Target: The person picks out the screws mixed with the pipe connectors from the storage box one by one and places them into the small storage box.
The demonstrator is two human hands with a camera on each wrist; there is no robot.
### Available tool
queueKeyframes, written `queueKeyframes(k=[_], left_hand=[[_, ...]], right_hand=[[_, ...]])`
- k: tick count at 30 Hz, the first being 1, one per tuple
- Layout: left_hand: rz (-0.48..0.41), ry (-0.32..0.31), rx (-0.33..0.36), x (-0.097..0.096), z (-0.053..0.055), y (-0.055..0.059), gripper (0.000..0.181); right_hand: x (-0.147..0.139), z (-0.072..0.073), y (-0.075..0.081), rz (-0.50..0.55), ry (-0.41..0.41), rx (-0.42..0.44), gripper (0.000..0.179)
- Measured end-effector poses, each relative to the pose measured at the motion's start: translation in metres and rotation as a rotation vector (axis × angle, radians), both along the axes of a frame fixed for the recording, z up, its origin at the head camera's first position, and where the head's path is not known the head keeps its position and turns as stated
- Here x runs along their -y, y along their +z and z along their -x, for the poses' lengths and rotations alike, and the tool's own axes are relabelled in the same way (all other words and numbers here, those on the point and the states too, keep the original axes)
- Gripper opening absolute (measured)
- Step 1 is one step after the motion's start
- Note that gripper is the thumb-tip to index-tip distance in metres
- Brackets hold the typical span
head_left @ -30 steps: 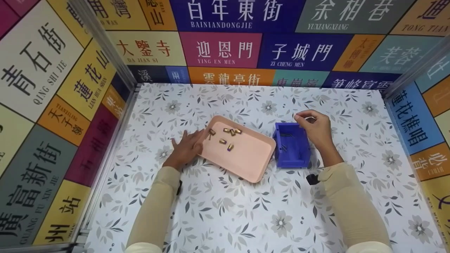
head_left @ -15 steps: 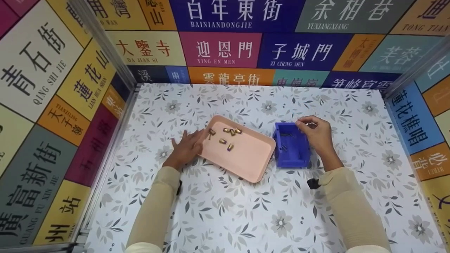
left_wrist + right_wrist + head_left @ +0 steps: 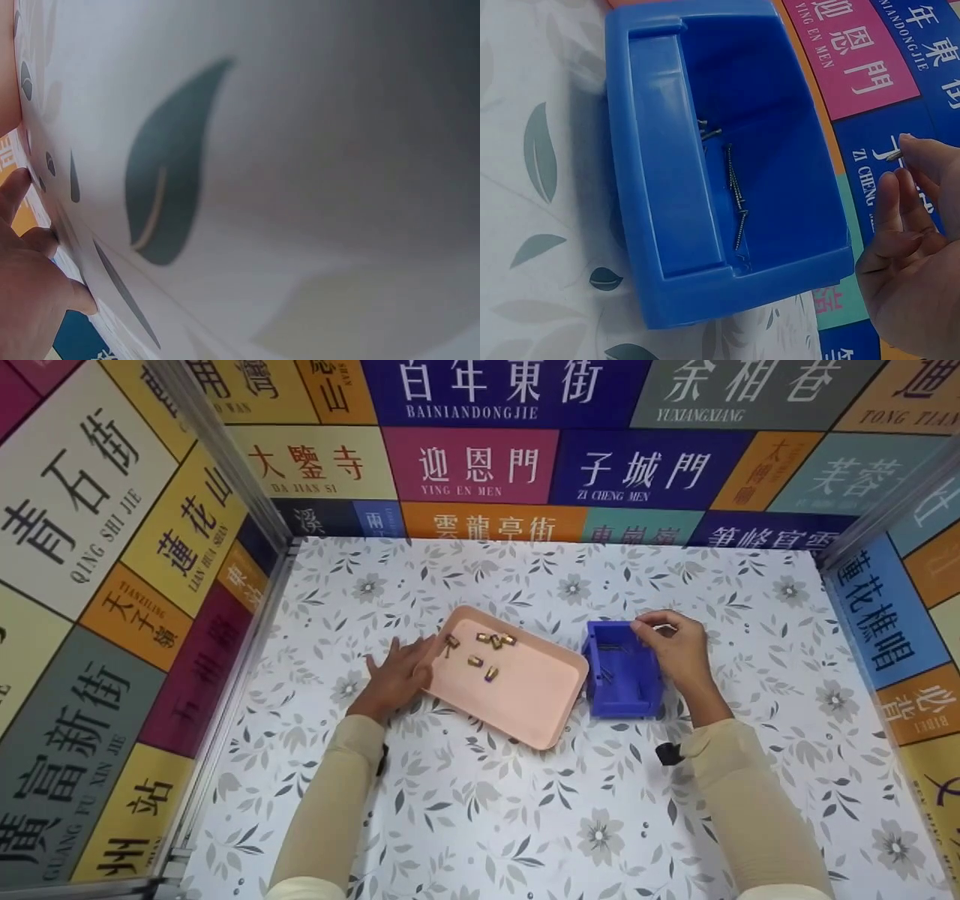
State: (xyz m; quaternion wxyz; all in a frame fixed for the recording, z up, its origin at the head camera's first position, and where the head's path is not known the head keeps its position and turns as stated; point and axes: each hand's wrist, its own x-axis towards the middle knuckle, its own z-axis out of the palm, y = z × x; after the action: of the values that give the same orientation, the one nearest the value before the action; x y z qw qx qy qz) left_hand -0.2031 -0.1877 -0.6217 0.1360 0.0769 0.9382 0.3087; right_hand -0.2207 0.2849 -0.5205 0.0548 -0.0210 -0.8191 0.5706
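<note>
Beside the pink tray (image 3: 525,701) my left hand (image 3: 394,679) rests with spread fingers, its thumb side at the tray's left rim. Several short brass-coloured cylinders (image 3: 475,661) lie in the tray's left and far part. A blue bin (image 3: 626,709) stands just right of the tray, with several long thin screws (image 3: 735,180) on its floor. Over the bin's far right corner, my right hand (image 3: 675,641) pinches a small screw (image 3: 894,155) between thumb and forefinger. Only its metal tip shows in the right wrist view; the rest is hidden by the fingers.
A white tabletop (image 3: 495,825) with a grey leaf print lies under everything. Panels with coloured street-name signs (image 3: 472,465) wall it in at the back and both sides. The tray's right edge is close against the bin.
My right hand has come down slightly and nearer over the bin's far right corner, then barely moved in the last half second. The left hand, tray and bin stay where they were.
</note>
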Motion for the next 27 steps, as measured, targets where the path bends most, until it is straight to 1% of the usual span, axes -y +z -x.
queueKeyframes(k=[2, 9, 15, 20, 27], left_hand=[[0.0, 0.004, -0.004, 0.0, -0.0001, -0.0005, 0.056], [0.01, 0.017, 0.004, 0.0, 0.0001, -0.0007, 0.055], [0.021, 0.02, 0.012, -0.0004, 0.0012, -0.0012, 0.056], [0.011, 0.018, 0.012, -0.0008, 0.0015, -0.0011, 0.058], [0.008, 0.01, 0.006, 0.0008, -0.0002, -0.0011, 0.056]], right_hand=[[-0.0002, 0.0, 0.0006, 0.001, 0.009, 0.008, 0.027], [-0.0002, 0.0, 0.0006, -0.008, 0.0, 0.027, 0.027], [0.0002, -0.0002, -0.0005, 0.006, -0.001, 0.017, 0.029], [0.0025, -0.0004, 0.0013, 0.025, -0.003, 0.012, 0.028], [0.0085, -0.0002, 0.0035, 0.003, 0.009, -0.008, 0.027]])
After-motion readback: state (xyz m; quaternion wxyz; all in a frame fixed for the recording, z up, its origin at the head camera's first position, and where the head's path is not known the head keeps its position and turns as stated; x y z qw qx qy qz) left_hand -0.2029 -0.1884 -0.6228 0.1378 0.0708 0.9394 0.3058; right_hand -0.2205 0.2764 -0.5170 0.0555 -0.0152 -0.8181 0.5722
